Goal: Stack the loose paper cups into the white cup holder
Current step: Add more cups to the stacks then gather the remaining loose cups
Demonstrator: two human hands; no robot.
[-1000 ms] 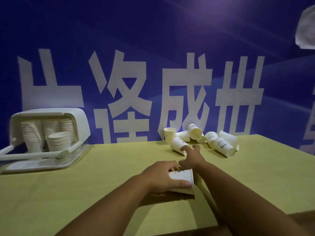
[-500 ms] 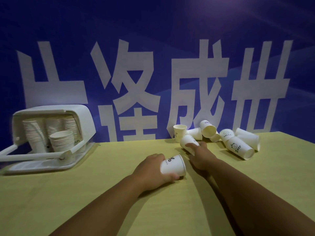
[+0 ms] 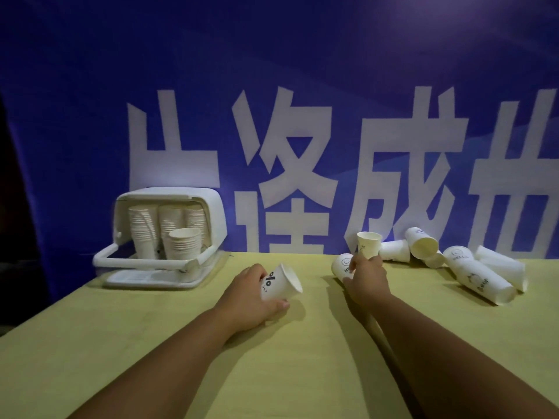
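We see thin white paper cups, smooth tapered shapes with rolled rims. The left hand point(image 3: 249, 293) grips 1 printed cup point(image 3: 281, 285), fingers behind it and thumb underneath, so that it sits tilted with its mouth up and to the right. The right hand point(image 3: 367, 279), arm stretched forward, curls its fingers over a lying cup point(image 3: 341, 265) with a smiley print. Just behind that hand stands 1 upright cup point(image 3: 369, 244). More loose cups point(image 3: 481, 275) lie tumbled to the right.

The white cup holder point(image 3: 211, 213), a rounded plastic shell with a bar handle in front, sits at the table's far left, well apart from both hands. Ribbed stacks point(image 3: 184, 246) of cups stand inside it.

The table point(image 3: 151, 343) is matte yellow-green. Behind it hangs a blue banner point(image 3: 90, 86) with large white characters.
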